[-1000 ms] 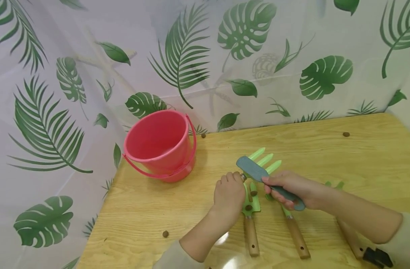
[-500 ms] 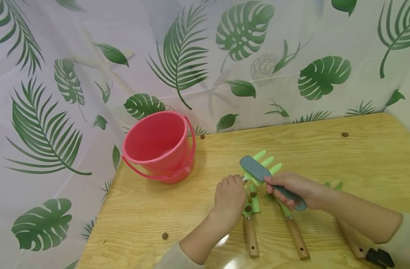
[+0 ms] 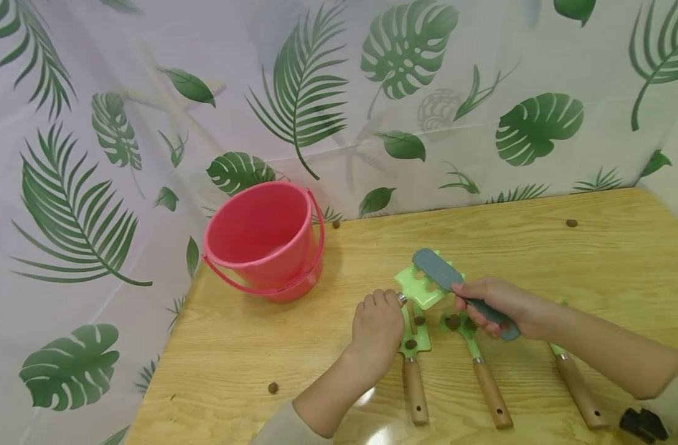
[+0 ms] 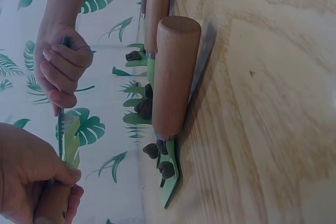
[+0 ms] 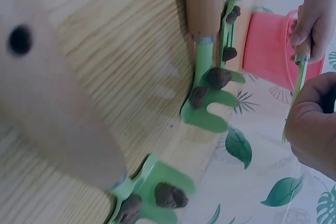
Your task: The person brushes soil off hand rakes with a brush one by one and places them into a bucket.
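My left hand (image 3: pixel 377 324) grips the wooden handle of a green hand fork (image 3: pixel 418 290), held above the table with its tines toward the far right. In my right hand (image 3: pixel 497 304) is a grey-blue brush (image 3: pixel 436 267), pinched near its handle with the thumb along it. White bristles (image 4: pixel 67 121) face the fork in the left wrist view and appear to touch its tines. Below lie a slotted green trowel (image 3: pixel 424 340), a second green fork (image 3: pixel 472 346) and another wooden-handled green tool (image 3: pixel 580 390), partly hidden by my right arm. Brown clumps (image 5: pixel 219 77) sit on these tools.
A pink bucket (image 3: pixel 294 266) stands at the back left, handle lowered. Loose brown clumps lie on the wooden table (image 3: pixel 222 352), one at the front left (image 3: pixel 273 387) and one at the far right (image 3: pixel 572 223). A leaf-patterned cloth (image 3: pixel 339 86) hangs behind.
My right hand and the brush have shifted right along the fork. The fork head has turned, showing its broad green face. My left hand stays nearly in place.
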Available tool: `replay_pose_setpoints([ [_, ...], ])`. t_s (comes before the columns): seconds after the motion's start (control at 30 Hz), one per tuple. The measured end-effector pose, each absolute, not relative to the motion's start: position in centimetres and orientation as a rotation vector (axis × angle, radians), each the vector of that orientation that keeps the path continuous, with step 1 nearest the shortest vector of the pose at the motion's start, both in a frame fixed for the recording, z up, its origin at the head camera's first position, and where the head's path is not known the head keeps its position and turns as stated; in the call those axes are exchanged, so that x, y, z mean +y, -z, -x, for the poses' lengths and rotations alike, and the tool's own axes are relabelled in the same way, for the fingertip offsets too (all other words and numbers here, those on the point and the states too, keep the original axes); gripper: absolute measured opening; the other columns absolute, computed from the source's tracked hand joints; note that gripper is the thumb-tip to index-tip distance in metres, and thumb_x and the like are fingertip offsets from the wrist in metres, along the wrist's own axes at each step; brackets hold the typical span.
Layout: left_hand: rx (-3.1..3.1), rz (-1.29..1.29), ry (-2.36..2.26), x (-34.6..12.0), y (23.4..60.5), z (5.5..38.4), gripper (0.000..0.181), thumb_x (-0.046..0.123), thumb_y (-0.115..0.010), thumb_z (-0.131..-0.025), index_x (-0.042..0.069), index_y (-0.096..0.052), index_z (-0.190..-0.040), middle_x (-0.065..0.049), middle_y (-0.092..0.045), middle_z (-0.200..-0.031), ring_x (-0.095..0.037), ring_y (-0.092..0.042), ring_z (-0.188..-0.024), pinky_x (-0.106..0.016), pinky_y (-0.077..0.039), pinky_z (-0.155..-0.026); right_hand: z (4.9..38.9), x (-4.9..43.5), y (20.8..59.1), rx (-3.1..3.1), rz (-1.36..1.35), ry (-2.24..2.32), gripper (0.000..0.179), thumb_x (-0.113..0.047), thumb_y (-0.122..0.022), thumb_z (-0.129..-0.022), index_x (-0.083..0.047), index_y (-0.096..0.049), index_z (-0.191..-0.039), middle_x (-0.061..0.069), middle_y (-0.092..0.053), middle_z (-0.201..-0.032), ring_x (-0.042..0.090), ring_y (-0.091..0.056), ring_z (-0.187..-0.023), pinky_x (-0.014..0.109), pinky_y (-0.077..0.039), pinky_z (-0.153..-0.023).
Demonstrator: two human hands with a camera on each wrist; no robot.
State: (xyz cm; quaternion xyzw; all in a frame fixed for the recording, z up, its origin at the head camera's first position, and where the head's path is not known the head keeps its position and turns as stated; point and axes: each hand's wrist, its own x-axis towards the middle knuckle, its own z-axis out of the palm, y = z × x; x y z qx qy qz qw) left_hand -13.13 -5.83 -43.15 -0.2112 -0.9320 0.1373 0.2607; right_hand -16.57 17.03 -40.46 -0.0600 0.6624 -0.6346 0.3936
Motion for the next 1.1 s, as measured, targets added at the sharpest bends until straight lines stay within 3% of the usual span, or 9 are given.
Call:
replay_pose_setpoints([
  [0.2, -2.592, 0.612, -0.39, -6.2, 42.8, 13.0, 0.019, 0.015, -0.066, -0.087, 0.009, -0.049, -0.081, 0.003, -0.042, -0.066, -0.006, -0.032, -0.056, -0.016, -0.027, -0.047, 17.1, 18.2, 40.5, 1.73, 0.111, 1.598, 0.035, -0.038, -0.042, -0.101, -0.011, -0.056, -0.083, -0.008, -0.046, -0.052, 0.002, -0.043, -0.039, 0.016, -0.036, -0.04],
  [0.43, -2.613, 0.617, -0.421, -6.3, 42.6, 12.7, 0.017, 0.017, -0.065, -0.089, 0.008, -0.051, -0.083, 0.003, -0.044, -0.068, -0.006, -0.035, -0.058, -0.016, -0.033, -0.049, 17.7, 19.2, 40.7, 1.788, 0.094, 1.59, 0.035, -0.037, -0.042, -0.101, -0.011, -0.056, -0.083, -0.008, -0.047, -0.053, 0.002, -0.044, -0.04, 0.017, -0.037, -0.041],
  [0.8, -2.451, 0.583, -0.4, -6.6, 42.7, 12.6, 0.02, 0.016, -0.068, -0.083, 0.012, -0.049, -0.078, 0.004, -0.042, -0.064, -0.006, -0.035, -0.054, -0.016, -0.029, -0.045, 18.3, 20.8, 41.4, 1.851, -0.025, 1.604, 0.035, -0.038, -0.039, -0.102, -0.012, -0.055, -0.084, -0.008, -0.046, -0.056, 0.003, -0.041, -0.043, 0.019, -0.034, -0.043],
  [1.1, -2.498, 0.578, -0.385, -6.7, 42.5, 12.5, 0.02, 0.015, -0.068, -0.083, 0.011, -0.049, -0.078, 0.003, -0.044, -0.065, -0.006, -0.038, -0.055, -0.017, -0.033, -0.046, 18.5, 21.0, 40.7, 1.833, -0.028, 1.622, 0.035, -0.037, -0.038, -0.102, -0.012, -0.055, -0.085, -0.009, -0.047, -0.056, 0.002, -0.041, -0.043, 0.018, -0.036, -0.042],
])
